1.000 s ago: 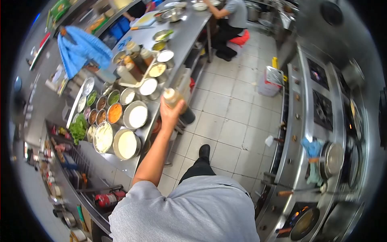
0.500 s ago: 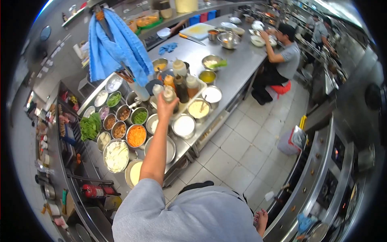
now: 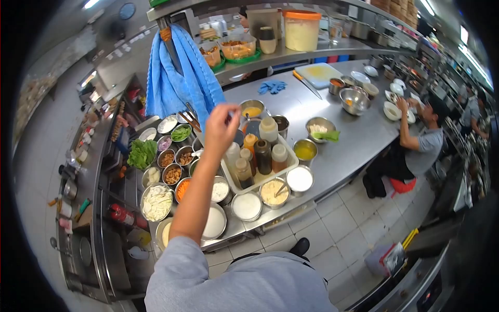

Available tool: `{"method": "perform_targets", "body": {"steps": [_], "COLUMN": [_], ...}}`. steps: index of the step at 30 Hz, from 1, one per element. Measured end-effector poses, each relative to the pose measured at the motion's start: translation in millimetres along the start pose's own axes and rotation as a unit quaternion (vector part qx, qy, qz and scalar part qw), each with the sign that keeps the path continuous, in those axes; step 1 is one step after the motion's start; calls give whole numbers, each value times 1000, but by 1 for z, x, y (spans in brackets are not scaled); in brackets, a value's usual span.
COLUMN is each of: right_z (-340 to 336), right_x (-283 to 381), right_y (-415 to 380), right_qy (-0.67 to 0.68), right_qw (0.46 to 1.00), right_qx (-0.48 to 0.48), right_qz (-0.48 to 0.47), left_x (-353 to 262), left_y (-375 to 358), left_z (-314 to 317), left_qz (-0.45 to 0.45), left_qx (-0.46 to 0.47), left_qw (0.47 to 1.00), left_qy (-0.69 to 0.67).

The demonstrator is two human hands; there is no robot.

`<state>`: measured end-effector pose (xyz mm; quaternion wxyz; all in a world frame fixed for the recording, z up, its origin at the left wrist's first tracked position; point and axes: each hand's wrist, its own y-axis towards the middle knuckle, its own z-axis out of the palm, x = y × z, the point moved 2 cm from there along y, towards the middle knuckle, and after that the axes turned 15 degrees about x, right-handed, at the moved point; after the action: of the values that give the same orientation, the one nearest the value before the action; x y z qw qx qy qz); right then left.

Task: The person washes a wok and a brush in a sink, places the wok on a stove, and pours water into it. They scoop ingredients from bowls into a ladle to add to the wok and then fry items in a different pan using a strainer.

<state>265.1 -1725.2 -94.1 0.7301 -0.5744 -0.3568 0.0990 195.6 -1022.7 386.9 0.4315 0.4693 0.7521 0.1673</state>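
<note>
My left hand (image 3: 222, 129) is raised beside the hanging blue towel (image 3: 182, 78), its fingers curled together; whatever they hold, if anything, cannot be made out. Squeeze bottles with white, orange and dark contents, among them a dark bottle (image 3: 263, 157), stand upright in a pale tray (image 3: 255, 185) right of my forearm. Just left of the hand, utensils (image 3: 191, 118) poke up by the towel. Under and left of my arm are metal bowls, including one of shredded white vegetable (image 3: 157, 203) and one of orange strips (image 3: 182, 190). My right hand is out of view.
A seated person (image 3: 422, 132) works at the counter's right. Behind are a knife (image 3: 307, 85), a cutting board (image 3: 318, 76) and blue gloves (image 3: 272, 87). An overhead shelf (image 3: 244, 74) holds an orange-lidded tub (image 3: 301, 31). Bowls line the counter's front edge.
My left hand has let go of a squeeze bottle, which stands in the tray, and has risen toward the towel. My right hand has left the view. The camera view has shifted.
</note>
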Motion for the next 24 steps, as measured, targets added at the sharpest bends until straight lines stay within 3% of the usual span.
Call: {"method": "perform_targets", "body": {"steps": [3,9,11,14,17,19,23,24], "right_z": [-55,-170,-190,-185,-177,-165,-145,-138], "right_x": [59,197,239,283,279,256,185,170], "right_y": [30,93,105,97,101,101,92,88], "right_qy": [22,62,18,20,9,38,28,23], "right_qw": [1000,989,985,979,979,984,998,999], "right_qx": [6,-29,-59,-72,-56,-28,-10,-7], "right_qz": [3,-127,-164,-190,-194,-169,-52,-23], "left_x": [-19,60,74,98,142,151,171,173], "left_y": [95,249,274,301,316,318,320,327], "left_z": [-31,-80,-77,-62,-45,-36,-28,-27], "left_qz": [36,-34,-98,-106,-141,-236,-237,-245], "left_qx": [-53,-25,72,149,210,265,249,298], "left_qw": [994,966,964,934,903,838,849,818], "left_qy": [86,256,236,308,347,414,401,428]}}
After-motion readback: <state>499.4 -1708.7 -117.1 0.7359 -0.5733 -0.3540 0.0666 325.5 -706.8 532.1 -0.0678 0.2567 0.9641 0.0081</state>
